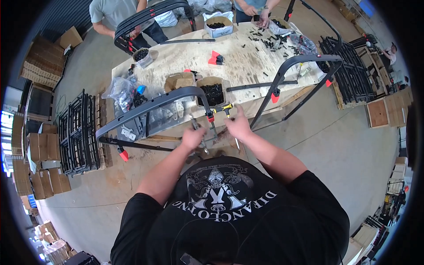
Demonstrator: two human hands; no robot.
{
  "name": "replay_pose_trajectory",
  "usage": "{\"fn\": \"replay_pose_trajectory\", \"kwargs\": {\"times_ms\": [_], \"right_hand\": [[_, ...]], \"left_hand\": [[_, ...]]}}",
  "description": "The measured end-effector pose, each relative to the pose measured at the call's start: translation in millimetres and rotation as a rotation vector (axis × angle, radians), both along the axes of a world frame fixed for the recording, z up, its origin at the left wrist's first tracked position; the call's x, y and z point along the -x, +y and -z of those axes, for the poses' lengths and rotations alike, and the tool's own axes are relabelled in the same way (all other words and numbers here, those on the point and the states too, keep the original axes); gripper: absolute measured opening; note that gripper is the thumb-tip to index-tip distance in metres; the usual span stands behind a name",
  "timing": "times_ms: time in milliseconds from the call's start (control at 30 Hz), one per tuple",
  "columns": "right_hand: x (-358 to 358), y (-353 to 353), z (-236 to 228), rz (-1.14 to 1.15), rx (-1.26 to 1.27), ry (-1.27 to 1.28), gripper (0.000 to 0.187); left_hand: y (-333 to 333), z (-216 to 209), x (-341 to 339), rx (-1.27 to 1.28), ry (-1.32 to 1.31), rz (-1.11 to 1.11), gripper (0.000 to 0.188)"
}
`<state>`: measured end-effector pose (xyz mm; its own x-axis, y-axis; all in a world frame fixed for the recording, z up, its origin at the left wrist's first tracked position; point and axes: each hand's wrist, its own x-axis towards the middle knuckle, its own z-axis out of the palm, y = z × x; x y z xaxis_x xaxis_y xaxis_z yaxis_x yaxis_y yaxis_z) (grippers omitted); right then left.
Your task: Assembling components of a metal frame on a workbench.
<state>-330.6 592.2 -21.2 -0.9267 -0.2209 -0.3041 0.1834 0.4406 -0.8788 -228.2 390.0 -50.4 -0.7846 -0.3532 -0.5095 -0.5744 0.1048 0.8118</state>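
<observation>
The right hand (238,126) is closed around the stem of one yellow-and-black T-handle driver (224,108), just right of frame centre; the left hand (193,136) is wrapped around one silver wrench-like tool (205,145), left of it. The driver's crossbar runs left to right, its right end slightly raised — its stem heads down the frame. The wrench-like tool slants steeply, upper left to lower right. Two bent black tube frames (152,105) stand at the near edge, one either side; two open cartons (229,84) sit between them, the right one full of black parts. Beyond lies a stained plywood tabletop (243,66) — two co-workers (115,13) at its far side, concrete floor (304,141) around.
</observation>
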Motion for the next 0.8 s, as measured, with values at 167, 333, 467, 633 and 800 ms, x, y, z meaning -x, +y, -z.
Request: {"fn": "replay_pose_trajectory", "kwargs": {"times_ms": [167,333,467,633,800], "right_hand": [[19.5,-32.7,-8.8,-0.136,-0.105,0.162,0.051],[20.0,-36.6,0.1,-0.083,-0.122,0.134,0.040],[13.0,-55.2,-8.9,-0.056,-0.114,0.178,0.043],[14.7,-44.9,-4.8,-0.008,-0.182,0.182,0.046],[9.6,-47.4,-10.5,0.137,-0.297,0.184,0.073]], "left_hand": [[-68.3,1.9,-15.0,-0.171,-0.041,-0.226,0.011],[-131.2,20.6,-6.9,-0.231,-0.016,-0.421,0.057],[-181.7,75.9,-24.8,0.080,-0.067,-0.426,0.076],[-136.3,55.7,-32.1,0.578,-0.134,-0.270,0.072],[-147.1,54.1,-117.9,0.018,-0.064,-0.261,0.051]]}}
